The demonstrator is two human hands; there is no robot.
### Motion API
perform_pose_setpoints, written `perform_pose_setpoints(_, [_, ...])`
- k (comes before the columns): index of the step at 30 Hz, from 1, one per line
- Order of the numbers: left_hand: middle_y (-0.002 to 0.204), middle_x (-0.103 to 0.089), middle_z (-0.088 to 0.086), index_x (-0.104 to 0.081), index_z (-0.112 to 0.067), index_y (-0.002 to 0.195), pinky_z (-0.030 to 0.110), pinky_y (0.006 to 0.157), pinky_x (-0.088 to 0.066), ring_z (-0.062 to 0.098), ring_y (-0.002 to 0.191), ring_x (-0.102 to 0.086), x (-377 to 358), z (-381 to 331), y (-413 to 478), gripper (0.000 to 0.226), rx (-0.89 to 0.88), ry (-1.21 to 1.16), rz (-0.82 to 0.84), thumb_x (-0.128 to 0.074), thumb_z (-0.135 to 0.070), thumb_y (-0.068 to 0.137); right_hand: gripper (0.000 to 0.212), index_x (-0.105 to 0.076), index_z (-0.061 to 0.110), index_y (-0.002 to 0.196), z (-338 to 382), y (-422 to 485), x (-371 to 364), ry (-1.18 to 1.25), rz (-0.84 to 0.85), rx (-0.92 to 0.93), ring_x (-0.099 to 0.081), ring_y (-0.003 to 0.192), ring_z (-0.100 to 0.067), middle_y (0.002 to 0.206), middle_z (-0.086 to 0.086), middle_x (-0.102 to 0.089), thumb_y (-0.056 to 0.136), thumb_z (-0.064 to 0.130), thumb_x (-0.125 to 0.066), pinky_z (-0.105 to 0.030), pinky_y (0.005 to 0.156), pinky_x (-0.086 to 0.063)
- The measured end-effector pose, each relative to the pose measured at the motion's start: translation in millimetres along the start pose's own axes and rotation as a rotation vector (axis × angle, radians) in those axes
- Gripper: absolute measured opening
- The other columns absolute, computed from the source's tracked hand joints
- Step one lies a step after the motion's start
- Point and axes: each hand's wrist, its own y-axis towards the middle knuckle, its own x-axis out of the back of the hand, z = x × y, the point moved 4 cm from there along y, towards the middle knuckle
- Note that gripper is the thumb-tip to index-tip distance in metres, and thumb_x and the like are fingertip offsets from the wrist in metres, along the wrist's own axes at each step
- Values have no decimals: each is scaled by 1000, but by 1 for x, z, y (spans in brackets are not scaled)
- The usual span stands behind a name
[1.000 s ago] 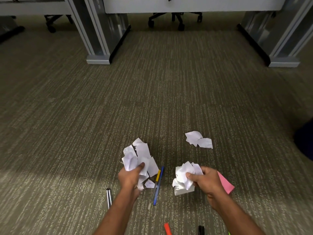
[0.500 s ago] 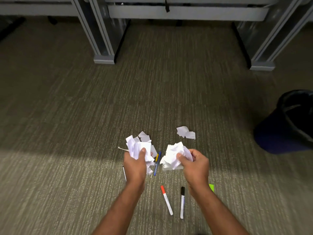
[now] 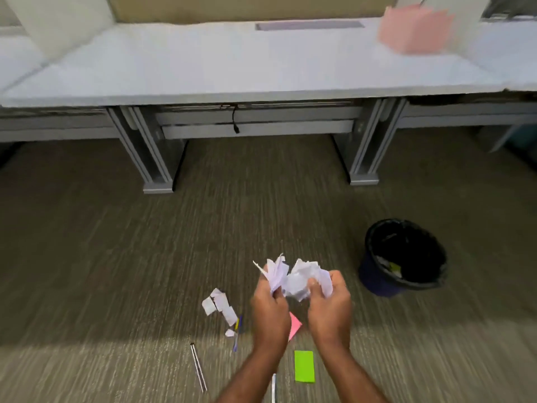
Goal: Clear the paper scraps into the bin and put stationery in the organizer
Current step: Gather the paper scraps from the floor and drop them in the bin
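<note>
My left hand (image 3: pixel 268 312) and my right hand (image 3: pixel 329 308) are side by side above the carpet, both shut on a bunch of crumpled white paper scraps (image 3: pixel 293 276). A black bin (image 3: pixel 405 258) with some scraps inside stands on the floor to the right of my hands. More white scraps (image 3: pixel 219 305) lie on the carpet left of my left hand. Beside them lie a blue and a yellow pen (image 3: pixel 236 330), and a silver pen (image 3: pixel 198 367) lies nearer. A pink sticky note (image 3: pixel 294 327) shows between my wrists. A green sticky note (image 3: pixel 304 370) lies below it. A blurred pink organizer (image 3: pixel 415 29) sits on the desk.
A long white desk (image 3: pixel 232 68) spans the top of the view, with grey metal legs (image 3: pixel 154 158) reaching the carpet. A cable (image 3: pixel 234 119) hangs under it. Another pen (image 3: pixel 273 388) lies between my forearms at the bottom edge.
My head has lifted, bringing the desk top and the whole bin into view. Both hands have come together and risen with their paper scraps, nearer the bin.
</note>
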Motion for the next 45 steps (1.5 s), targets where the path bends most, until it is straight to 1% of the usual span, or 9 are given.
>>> perform_pose_setpoints(3, [124,-58,-16,-52,-18,140,-8,81,-34,4,115,-58,-53,-47,-11,54,-95,16,81,-48,8,93,18,-50,16,78,0,38,47,-49,-40,13,-55,58,-1,63,2,-60,90,10,-62,-16,52,-39])
perform_pose_setpoints(7, [136,-59,-20,-50,-26,143,12,106,-40,-10,126,-52,-155,-62,2,65,-165,46,177,-48,9,89,17,-49,19,80,-26,116,109,-114,-85,71,-56,58,-10,61,3,-61,91,16,-62,-24,51,-39])
perform_pose_setpoints(12, [138,-54,-19,-41,-24,150,13,108,-38,-17,125,-47,-292,-70,14,80,-163,125,274,-36,-3,72,17,-54,23,90,-79,227,186,-248,-55,145,-62,67,-18,77,7,-68,91,7,-59,-36,54,-48])
perform_pose_setpoints(17, [158,-38,-6,-28,-30,153,43,120,-31,11,147,-33,-397,-64,30,60,-216,277,349,-32,-11,96,35,-58,23,113,-126,309,228,-324,40,158,-66,94,-16,106,5,-70,87,0,-58,-34,78,-56])
perform_pose_setpoints(24, [168,-8,-4,-9,-31,157,26,125,-4,6,154,1,-496,-20,53,57,-278,456,467,-25,-26,102,45,-61,15,113,-203,395,242,-426,117,159,-57,96,-11,113,0,-65,78,-13,-52,-22,83,-42])
perform_pose_setpoints(29, [169,-4,2,-5,-23,160,20,119,5,14,155,3,-548,28,81,69,-315,619,478,-33,0,101,39,-55,17,118,-278,441,229,-559,240,135,-61,104,-21,119,0,-64,85,-2,-51,-30,80,-51])
perform_pose_setpoints(34, [168,-7,12,-1,-13,159,30,124,-3,24,156,-2,-583,72,108,76,-349,812,484,-48,-10,99,39,-54,21,114,-319,470,214,-562,289,142,-61,100,-19,118,0,-63,85,-4,-49,-32,80,-52])
perform_pose_setpoints(37, [167,-8,16,-2,-7,158,39,127,-8,29,156,-3,-594,92,120,87,-330,900,524,-60,-25,95,39,-51,24,121,-336,477,202,-589,368,190,-56,118,-17,137,4,-53,89,1,-55,-31,93,-50])
perform_pose_setpoints(45, [168,-3,13,-2,-6,158,39,128,-7,25,156,1,-585,119,130,64,-301,916,484,-30,-33,107,55,-36,26,144,-355,467,181,-635,493,158,-17,150,-12,162,5,-20,95,7,-53,-34,120,-28])
